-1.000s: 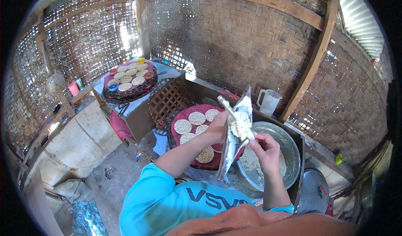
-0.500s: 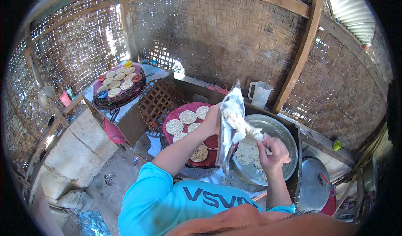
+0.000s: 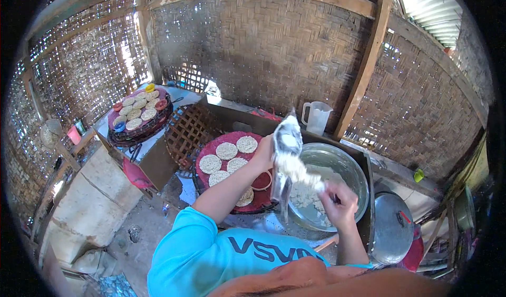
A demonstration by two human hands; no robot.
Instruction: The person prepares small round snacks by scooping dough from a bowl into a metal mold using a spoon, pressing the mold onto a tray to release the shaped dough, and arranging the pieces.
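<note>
Right hand: the right hand has its fingers drawn into a narrow pinch at the lower end of the pale dough; whether a small tool sits there too, I cannot tell.
Left hand: the left hand is closed on the side of a silvery-white plastic bag.
Dough: it spans from the bag to the right fingertips, above the steel basin's left side; probably soft, sticky and easily torn, best supported from beneath.
Bag: looks light, limp and slick; a firm hold on its dry outer side should suit.
Basin: more pale batter lies inside.
Magenta-lined tray: left of the basin, bearing pale lacy discs and a ring mould.
Lattice basket: tilted beside the tray.
Jug: translucent, behind the basin.
</note>
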